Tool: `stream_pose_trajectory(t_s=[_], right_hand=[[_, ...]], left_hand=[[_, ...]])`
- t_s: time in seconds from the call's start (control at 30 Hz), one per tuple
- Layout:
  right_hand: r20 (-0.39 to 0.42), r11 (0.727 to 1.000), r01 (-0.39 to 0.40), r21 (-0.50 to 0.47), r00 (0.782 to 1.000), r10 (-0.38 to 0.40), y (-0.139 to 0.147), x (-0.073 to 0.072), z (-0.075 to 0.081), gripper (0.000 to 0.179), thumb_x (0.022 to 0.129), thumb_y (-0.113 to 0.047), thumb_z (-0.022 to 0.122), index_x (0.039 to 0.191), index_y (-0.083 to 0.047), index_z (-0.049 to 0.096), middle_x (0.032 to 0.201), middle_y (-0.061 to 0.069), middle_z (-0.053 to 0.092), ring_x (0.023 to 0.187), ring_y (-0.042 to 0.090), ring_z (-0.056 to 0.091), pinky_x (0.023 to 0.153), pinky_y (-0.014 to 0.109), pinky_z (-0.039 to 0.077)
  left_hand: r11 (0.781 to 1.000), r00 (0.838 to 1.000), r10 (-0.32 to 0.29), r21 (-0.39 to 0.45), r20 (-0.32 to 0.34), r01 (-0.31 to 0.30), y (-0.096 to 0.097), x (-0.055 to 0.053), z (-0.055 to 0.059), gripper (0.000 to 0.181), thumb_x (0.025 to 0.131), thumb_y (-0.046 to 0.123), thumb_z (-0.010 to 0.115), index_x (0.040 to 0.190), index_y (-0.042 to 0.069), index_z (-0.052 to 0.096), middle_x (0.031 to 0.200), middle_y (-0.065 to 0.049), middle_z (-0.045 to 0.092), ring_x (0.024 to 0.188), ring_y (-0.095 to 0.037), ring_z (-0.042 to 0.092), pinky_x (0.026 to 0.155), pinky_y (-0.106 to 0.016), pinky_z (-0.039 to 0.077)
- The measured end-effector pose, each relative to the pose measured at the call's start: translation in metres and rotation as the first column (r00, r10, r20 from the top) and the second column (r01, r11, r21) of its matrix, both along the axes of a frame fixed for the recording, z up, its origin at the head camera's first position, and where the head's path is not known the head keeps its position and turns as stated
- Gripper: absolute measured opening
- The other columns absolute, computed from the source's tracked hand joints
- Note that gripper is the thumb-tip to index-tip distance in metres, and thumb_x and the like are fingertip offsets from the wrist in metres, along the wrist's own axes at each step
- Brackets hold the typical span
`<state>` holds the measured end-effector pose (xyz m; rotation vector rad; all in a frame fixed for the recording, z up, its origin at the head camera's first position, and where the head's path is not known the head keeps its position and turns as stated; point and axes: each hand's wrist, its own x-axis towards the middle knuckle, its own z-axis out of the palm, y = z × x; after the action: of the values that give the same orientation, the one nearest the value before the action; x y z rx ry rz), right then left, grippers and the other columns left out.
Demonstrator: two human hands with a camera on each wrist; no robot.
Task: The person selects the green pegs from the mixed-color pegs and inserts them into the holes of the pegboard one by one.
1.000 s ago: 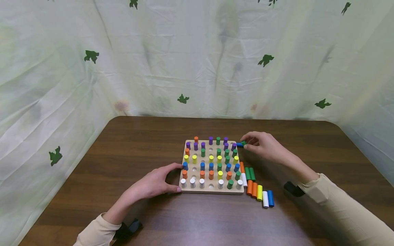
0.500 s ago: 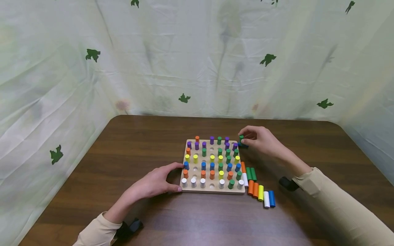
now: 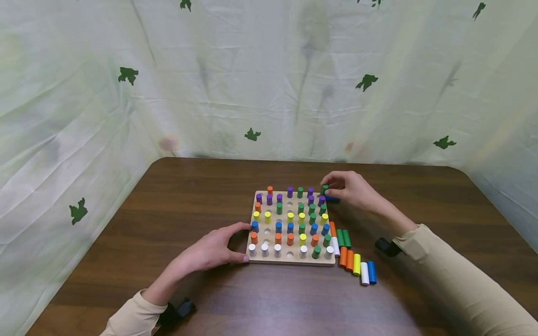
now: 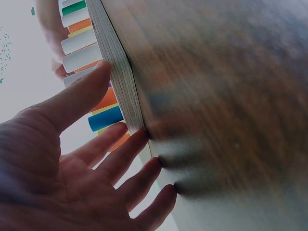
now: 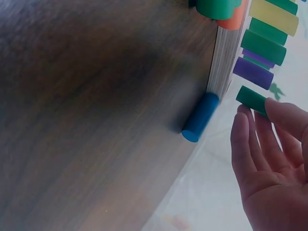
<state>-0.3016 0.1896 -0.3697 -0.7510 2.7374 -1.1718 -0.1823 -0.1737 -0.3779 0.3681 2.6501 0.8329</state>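
Observation:
A wooden pegboard (image 3: 290,262) stands on the table with rows of upright coloured pegs in its holes. My right hand (image 3: 353,189) is at its far right corner, pinching a green peg (image 5: 251,100) between thumb and fingers. The peg is upright over that corner in the head view. Just beyond the right edge, below the hand, lies a blue peg (image 5: 201,118). My left hand (image 3: 210,249) rests at the board's left side, thumb near the front corner and fingers spread. In the left wrist view its fingertips (image 4: 168,190) reach down to the tabletop.
Loose pegs lie on the table right of the board: two green pegs (image 3: 343,239), several orange ones (image 3: 346,259), a yellow peg (image 3: 357,264), white ones (image 3: 364,274) and a blue one (image 3: 371,272). Behind the brown table (image 3: 201,182) hangs a pale curtain (image 3: 210,93).
My right hand has lifted the green peg from beside the blue one, turned it upright and moved it left over the board's far right corner. The left hand has stayed in place.

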Motion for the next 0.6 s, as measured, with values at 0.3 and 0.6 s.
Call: stream_pose_trajectory(t_s=[0.3,0.6], right_hand=[[0.006,1.000,-0.016,0.004,1.000,0.016,-0.0033,-0.0028,-0.0035,0.021,0.093,-0.002,0.066,0.113,-0.003,0.067,0.112,0.008,0.066,0.103,0.027,0.065,0.088,0.043,0.053],[-0.010,0.998,-0.020,0.059,1.000,0.021,-0.0080,-0.0040,-0.0010,0.020,0.092,-0.004,0.068,0.112,-0.005,0.068,0.110,0.007,0.067,0.099,0.024,0.064,0.088,0.043,0.053]], left_hand=[[1.000,1.000,-0.004,-0.001,-0.004,0.004,-0.0001,-0.0002,-0.0005,0.070,0.079,0.033,0.084,0.140,0.022,0.052,0.143,-0.007,0.051,0.130,-0.031,0.045,0.103,-0.057,0.036],[1.000,1.000,-0.002,0.000,-0.003,0.002,0.0002,-0.0003,-0.0003,0.070,0.079,0.032,0.084,0.140,0.021,0.053,0.142,-0.007,0.051,0.130,-0.031,0.046,0.103,-0.057,0.036]])
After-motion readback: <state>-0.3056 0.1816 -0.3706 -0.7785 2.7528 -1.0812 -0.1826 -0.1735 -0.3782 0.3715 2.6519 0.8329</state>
